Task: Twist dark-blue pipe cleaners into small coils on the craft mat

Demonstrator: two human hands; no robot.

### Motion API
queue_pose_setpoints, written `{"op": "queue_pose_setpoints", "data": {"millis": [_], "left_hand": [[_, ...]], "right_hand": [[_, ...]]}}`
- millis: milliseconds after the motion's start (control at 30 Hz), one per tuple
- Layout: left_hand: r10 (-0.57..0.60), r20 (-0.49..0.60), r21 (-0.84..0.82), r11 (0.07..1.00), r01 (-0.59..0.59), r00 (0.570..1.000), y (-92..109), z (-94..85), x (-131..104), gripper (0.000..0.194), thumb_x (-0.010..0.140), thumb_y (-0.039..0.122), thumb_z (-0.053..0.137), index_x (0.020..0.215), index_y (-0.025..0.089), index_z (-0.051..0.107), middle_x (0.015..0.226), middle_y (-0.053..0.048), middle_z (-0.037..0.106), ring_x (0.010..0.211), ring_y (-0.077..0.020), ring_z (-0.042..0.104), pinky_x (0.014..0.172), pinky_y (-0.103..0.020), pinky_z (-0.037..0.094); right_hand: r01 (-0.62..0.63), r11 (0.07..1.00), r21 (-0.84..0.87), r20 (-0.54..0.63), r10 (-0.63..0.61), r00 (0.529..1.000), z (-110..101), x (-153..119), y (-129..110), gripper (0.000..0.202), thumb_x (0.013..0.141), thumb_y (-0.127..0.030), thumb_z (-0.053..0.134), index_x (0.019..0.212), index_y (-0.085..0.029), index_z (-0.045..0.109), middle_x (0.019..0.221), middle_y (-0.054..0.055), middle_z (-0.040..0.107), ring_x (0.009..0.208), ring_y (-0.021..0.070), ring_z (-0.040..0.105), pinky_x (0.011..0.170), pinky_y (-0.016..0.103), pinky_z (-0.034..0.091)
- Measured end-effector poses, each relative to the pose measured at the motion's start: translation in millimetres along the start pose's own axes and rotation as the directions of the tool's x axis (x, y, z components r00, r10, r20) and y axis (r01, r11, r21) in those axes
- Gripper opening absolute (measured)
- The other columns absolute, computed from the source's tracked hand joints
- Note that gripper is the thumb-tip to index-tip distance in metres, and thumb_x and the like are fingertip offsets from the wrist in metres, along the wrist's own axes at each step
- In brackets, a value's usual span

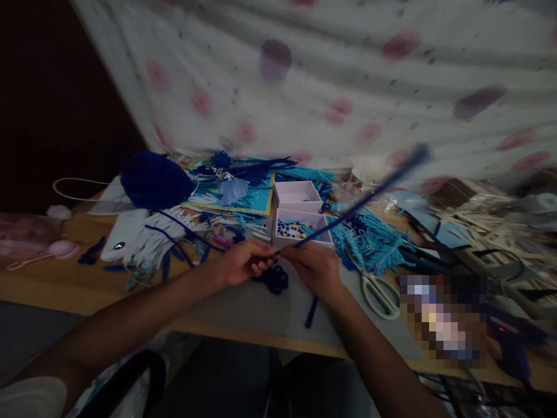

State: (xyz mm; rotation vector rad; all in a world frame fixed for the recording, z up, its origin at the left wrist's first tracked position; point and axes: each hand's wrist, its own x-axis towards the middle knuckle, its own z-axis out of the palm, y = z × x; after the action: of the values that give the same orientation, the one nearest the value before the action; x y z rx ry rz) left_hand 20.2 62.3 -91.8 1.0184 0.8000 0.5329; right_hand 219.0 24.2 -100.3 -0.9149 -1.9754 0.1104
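My left hand (248, 262) and my right hand (317, 266) meet over the front of the table, fingers pinched together. A long dark blue pipe cleaner (368, 203) runs from the pinch up to the right, its far end blurred. Both hands grip it near its lower end; the exact hold is hidden by the fingers. Just below the fingertips is a dark blue looped, flower-like piece (278, 280). Whether it joins the held stem I cannot tell. A short blue stem piece (310, 313) shows beside my right wrist.
Behind the hands stands a white divided box (326, 227) with beads. Scissors (379, 296) with pale handles lie right, near light-blue fringed pieces (385, 238). A round dark blue object (154, 181) and white stems (152, 247) are left. A pixelated patch covers something at front right.
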Motion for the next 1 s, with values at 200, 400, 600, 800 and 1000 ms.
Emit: {"op": "queue_pose_setpoints", "data": {"millis": [200, 400, 600, 800, 1000], "left_hand": [[0.469, -0.003, 0.504, 0.764, -0.403, 0.883, -5, -9.2, 0, 0.024, 0.088, 0.037, 0.066, 0.085, 0.014, 0.071, 0.074, -0.005, 0.065, 0.060, -0.0120, 0.058, 0.052, -0.022, 0.046], [0.777, 0.497, 0.763, -0.180, -0.621, 0.386, -15, -28.8, 3, 0.021, 0.098, 0.024, 0.054, 0.109, 0.017, 0.072, 0.097, -0.010, 0.073, 0.089, -0.0168, 0.069, 0.080, -0.028, 0.056], [0.822, 0.377, 0.803, -0.061, -0.593, 0.427, -7, -18.9, -1, 0.025, 0.099, 0.030, 0.053, 0.091, 0.016, 0.072, 0.084, -0.008, 0.071, 0.080, -0.0171, 0.066, 0.074, -0.028, 0.053], [0.266, -0.041, 0.339, 0.911, -0.237, 0.963, -3, 1.4, -2, 0.040, 0.085, 0.051, 0.064, 0.069, 0.015, 0.060, 0.056, 0.003, 0.046, 0.047, -0.0080, 0.039, 0.044, -0.020, 0.030], [0.383, -0.006, 0.480, 0.811, -0.334, 0.924, -6, -6.7, -2, 0.035, 0.087, 0.047, 0.065, 0.076, 0.014, 0.067, 0.066, -0.003, 0.060, 0.055, -0.0110, 0.052, 0.048, -0.021, 0.040]], "right_hand": [[-0.212, 0.975, 0.070, 0.009, 0.212, 0.977, 2, 2, -3, 0.011, 0.088, -0.020, 0.070, 0.087, -0.026, 0.079, 0.081, 0.002, 0.079, 0.071, 0.0182, 0.073, 0.067, 0.029, 0.057], [-0.369, 0.887, 0.278, 0.041, 0.373, 0.927, 3, 5, -5, 0.005, 0.081, -0.022, 0.077, 0.085, -0.024, 0.080, 0.081, 0.002, 0.080, 0.072, 0.0194, 0.074, 0.068, 0.029, 0.058], [-0.323, 0.897, 0.303, -0.032, 0.348, 0.937, 3, 6, -11, 0.006, 0.083, -0.022, 0.076, 0.087, -0.025, 0.080, 0.083, 0.003, 0.080, 0.075, 0.0196, 0.075, 0.072, 0.030, 0.059], [-0.213, 0.946, 0.245, -0.092, 0.241, 0.966, 1, 4, -10, 0.011, 0.087, -0.022, 0.071, 0.081, -0.027, 0.079, 0.082, 0.002, 0.079, 0.075, 0.0189, 0.075, 0.071, 0.030, 0.059], [-0.257, 0.937, 0.235, -0.037, 0.273, 0.961, -1, 5, -6, 0.010, 0.085, -0.020, 0.072, 0.079, -0.026, 0.079, 0.078, 0.002, 0.078, 0.072, 0.0189, 0.073, 0.069, 0.031, 0.057]]}}
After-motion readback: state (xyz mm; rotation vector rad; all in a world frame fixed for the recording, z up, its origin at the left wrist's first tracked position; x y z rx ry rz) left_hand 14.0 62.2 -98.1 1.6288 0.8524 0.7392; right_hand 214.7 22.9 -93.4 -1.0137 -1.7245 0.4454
